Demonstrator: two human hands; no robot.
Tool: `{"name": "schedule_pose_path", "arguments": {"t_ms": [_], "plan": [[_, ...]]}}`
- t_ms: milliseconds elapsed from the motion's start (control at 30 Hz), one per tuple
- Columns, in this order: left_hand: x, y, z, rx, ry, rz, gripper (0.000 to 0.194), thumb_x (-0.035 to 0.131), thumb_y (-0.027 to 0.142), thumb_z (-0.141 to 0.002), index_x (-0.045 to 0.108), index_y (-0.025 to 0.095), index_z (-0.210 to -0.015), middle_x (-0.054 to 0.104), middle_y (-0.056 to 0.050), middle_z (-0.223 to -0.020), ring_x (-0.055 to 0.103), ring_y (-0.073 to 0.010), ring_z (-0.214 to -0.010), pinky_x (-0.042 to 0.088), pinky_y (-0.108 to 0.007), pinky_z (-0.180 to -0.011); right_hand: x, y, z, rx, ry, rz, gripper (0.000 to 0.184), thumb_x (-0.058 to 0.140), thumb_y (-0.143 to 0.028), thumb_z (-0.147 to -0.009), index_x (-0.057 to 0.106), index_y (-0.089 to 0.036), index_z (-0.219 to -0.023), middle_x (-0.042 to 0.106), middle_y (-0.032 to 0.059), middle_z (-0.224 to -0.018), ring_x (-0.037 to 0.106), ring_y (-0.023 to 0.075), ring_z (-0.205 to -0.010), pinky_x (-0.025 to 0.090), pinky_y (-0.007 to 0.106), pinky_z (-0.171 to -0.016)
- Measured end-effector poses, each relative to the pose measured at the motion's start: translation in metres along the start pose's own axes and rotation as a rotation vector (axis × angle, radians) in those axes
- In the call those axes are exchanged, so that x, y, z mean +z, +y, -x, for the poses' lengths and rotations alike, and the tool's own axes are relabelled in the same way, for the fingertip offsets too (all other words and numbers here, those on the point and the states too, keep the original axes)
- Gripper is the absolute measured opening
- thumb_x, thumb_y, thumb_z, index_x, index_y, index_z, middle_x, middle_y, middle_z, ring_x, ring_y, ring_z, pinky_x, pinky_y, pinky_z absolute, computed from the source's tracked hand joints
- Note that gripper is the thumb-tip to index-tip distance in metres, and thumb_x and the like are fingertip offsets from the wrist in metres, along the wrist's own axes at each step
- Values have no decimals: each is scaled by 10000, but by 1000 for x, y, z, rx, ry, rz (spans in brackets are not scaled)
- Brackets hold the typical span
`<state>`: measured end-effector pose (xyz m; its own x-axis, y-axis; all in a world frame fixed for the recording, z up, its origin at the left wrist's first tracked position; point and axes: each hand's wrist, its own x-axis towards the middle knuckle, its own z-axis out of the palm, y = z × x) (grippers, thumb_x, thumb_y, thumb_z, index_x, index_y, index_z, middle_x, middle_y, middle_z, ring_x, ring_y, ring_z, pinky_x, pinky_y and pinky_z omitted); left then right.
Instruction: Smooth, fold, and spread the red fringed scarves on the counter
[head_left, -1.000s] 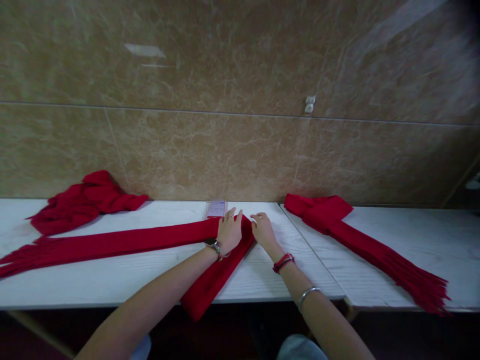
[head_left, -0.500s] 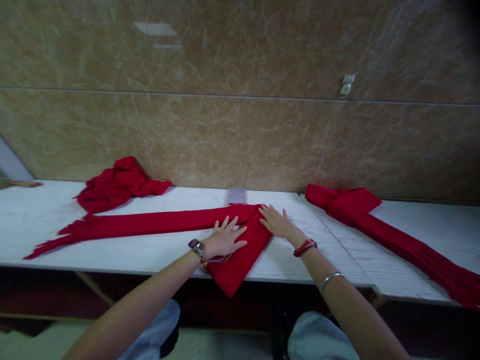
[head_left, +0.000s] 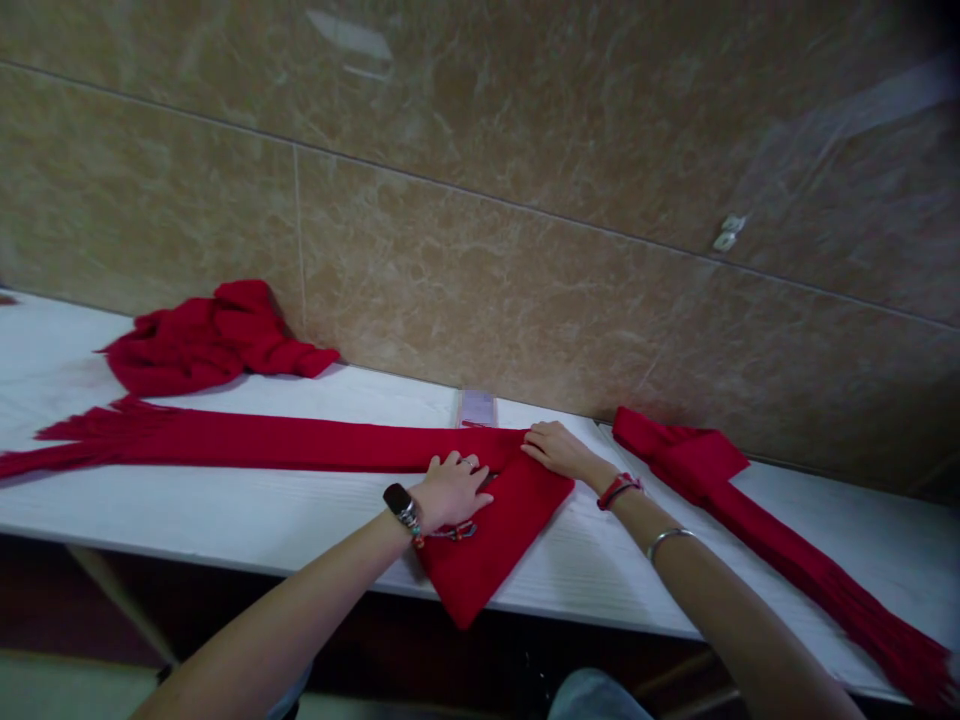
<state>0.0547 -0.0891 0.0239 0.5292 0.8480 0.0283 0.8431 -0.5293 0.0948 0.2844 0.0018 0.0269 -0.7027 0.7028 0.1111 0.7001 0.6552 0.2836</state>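
Note:
A long red scarf lies along a white table, bent at a diagonal fold in front of me, with one end hanging over the front edge. My left hand rests flat on the scarf just left of the fold, fingers spread, a watch on the wrist. My right hand lies flat at the fold's far right corner, fingers stretched out, with a red band and a metal bangle on that arm.
A bunched red scarf sits at the back left against the marble wall. Another red scarf with a fringe stretches across the adjoining table on the right. A small clear box stands by the wall behind my hands.
The view has swung left and tilted. My left hand slid left along the scarf and flattened out. The fold now lies wider, and my right hand stays at its corner.

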Motion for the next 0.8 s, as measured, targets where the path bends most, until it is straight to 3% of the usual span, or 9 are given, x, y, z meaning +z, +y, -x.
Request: {"name": "schedule_pose_path", "arguments": {"t_ms": [133,267,367,500,667,800], "plan": [[6,0,1,29,9,-17,423,349,381,-883,469,200,-1246,455,-106,-1297,416,-312,-1136,379,-505,-870,-1,7,0,10,5,52,331,306,-301,-920,591,-155,-837,633,77,-858,549,173,-812,323,310,-762],[7,3,4,16,-13,0,436,352,362,-886,423,205,-1286,416,-95,-1343,373,-304,-1195,341,-500,-923,14,5,-2,27,24,36,290,327,-313,-910,564,-149,-875,622,79,-879,535,182,-825,309,321,-771],[1,6,11,2,-44,18,486,367,349,-881,331,217,-1348,346,-94,-1397,305,-303,-1259,299,-503,-964,22,6,-1,42,64,24,264,345,-319,-899,546,-149,-887,608,79,-878,523,189,-814,319,334,-774],[-17,1,24,-51,-168,41,612,452,447,-828,260,265,-1379,229,-89,-1450,163,-339,-1318,185,-560,-1006,16,6,2,38,144,-6,260,382,-358,-879,544,-156,-902,592,95,-913,508,214,-854,339,381,-813],[-23,-13,29,-180,-311,106,808,438,627,-749,204,210,-1401,94,-103,-1473,70,-395,-1318,158,-622,-983,1,-31,4,30,333,-157,379,352,-389,-888,460,-169,-1177,495,126,-1214,395,240,-1156,270,451,-983],[-16,-17,28,-171,-327,139,781,433,631,-749,236,230,-1390,83,-100,-1473,62,-391,-1320,159,-626,-978,4,-73,7,21,153,-240,472,296,-414,-903,326,-221,-1333,354,89,-1389,240,230,-1297,210,498,-1034]]}}
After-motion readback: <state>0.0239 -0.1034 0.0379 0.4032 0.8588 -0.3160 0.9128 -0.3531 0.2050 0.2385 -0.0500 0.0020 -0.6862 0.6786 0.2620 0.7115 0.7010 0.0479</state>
